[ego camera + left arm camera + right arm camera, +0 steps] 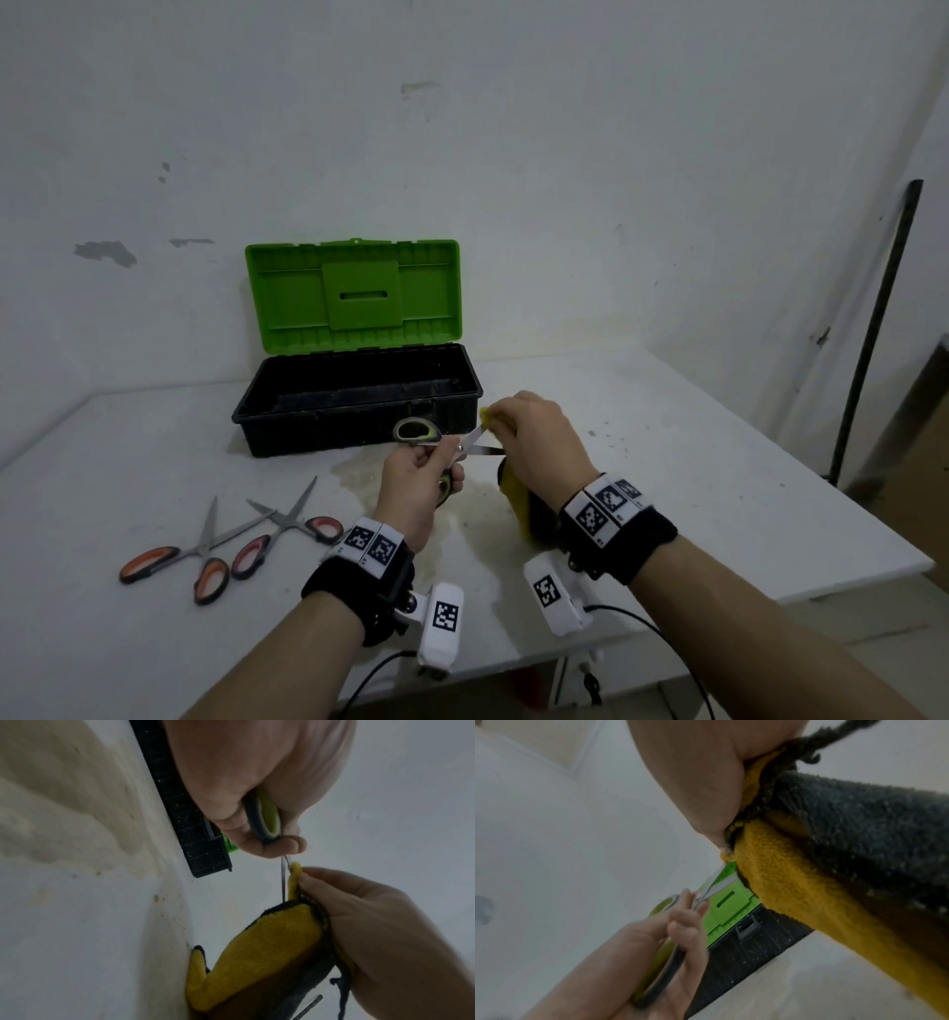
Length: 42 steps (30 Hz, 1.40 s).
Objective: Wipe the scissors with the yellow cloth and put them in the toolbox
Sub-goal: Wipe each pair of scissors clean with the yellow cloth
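Observation:
My left hand (418, 478) grips the green-handled scissors (418, 430) by their handles, blades spread open and pointing right, just in front of the toolbox. My right hand (534, 437) pinches the yellow cloth (515, 496) around the upper blade. The cloth, yellow on one face and dark grey on the other (859, 833), hangs down from that hand to the table. In the left wrist view the thin blades (284, 880) meet the yellow cloth (270, 949). The toolbox (359, 398) has a black base and a raised green lid (354, 295); it looks empty.
Two more pairs of scissors with orange-red handles (205, 545) (285, 532) lie on the white table (693, 488) at my left. A stained patch marks the table under my hands. The table's right edge drops off near a dark pole (873, 334).

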Motion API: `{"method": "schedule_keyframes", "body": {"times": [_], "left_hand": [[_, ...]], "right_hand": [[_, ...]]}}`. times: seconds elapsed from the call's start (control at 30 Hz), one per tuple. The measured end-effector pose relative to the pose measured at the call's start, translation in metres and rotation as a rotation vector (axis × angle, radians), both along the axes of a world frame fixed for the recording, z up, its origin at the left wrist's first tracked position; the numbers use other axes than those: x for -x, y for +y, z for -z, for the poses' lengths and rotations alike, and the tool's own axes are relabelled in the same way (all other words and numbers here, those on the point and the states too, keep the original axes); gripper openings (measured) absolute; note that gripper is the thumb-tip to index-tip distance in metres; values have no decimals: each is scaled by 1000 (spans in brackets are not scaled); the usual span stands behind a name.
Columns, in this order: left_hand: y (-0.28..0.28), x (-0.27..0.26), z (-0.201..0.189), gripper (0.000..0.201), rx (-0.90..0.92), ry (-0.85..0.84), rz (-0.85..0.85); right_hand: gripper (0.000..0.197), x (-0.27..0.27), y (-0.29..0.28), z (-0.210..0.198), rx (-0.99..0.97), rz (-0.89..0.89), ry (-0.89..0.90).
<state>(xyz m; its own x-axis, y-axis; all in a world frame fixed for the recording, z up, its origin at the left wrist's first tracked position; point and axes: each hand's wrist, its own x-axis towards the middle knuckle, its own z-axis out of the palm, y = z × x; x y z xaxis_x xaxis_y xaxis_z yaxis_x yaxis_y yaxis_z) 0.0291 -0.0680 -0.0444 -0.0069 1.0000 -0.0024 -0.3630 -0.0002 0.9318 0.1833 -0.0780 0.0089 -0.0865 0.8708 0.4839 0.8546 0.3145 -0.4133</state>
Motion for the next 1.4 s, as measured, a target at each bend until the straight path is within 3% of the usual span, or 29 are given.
{"method": "schedule_keyframes", "body": {"times": [0.1,0.3,0.4,0.5,0.67,0.8,1.2,1.4], "left_hand": [[-2,3,3,20,18,23,-7],[-8,5,-10,42,107,-135,9],[-10,0,-11,50,82,-27,-5],[-13,-3,-10,50,20,67,-17],[-13,4,-8,52,-2,80,-16],[-13,-2,-6,50,16,70,15],[-10,-8,-1,50,7,83,17],[-11,-9,2,50,-12,195,-7]], "right_hand": [[20,-11,4,-6,13,64,27],[17,12,-21,-4,5,-190,-31],[19,21,-20,0,11,-220,-75],[20,26,-20,2,15,-237,-185],[22,21,-21,-2,41,-217,-293],[19,26,-29,-5,9,-289,-289],[19,28,-33,-7,8,-273,-295],[22,21,-34,-6,64,-238,-270]]}}
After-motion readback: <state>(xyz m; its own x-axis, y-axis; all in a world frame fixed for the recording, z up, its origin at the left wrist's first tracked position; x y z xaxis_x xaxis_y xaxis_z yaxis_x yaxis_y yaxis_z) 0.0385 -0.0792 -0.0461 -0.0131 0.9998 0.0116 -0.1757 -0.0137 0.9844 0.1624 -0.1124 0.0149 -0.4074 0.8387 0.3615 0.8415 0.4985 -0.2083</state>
